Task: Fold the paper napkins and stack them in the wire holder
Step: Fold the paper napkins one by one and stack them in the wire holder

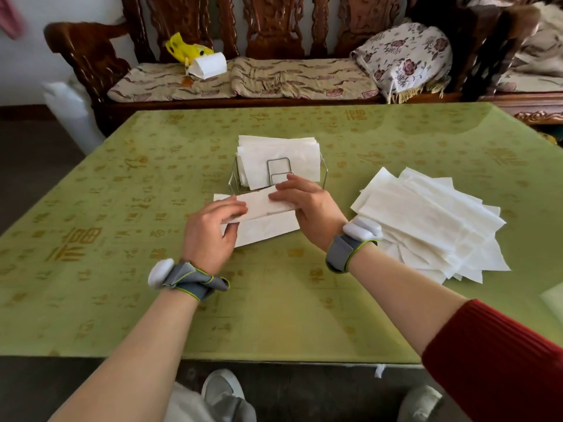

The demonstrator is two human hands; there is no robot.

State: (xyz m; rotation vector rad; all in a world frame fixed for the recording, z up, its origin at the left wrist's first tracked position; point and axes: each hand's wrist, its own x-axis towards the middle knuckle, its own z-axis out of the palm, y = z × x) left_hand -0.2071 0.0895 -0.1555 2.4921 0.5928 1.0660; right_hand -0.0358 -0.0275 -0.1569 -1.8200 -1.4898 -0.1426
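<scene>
currently left hand (pixel 213 233) pinches the left end of the half-folded napkin (pixel 262 219) on the green table (pixel 146 184), just before the wire holder (pixel 278 174); right hand (pixel 304 208) presses flat fingers on the fold. risk: ends misalign, crease goes crooked, thin paper tears.

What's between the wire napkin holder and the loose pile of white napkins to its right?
Head view: only bare green patterned tablecloth separates the metal wire holder from the fanned pile of white paper napkins.
</scene>
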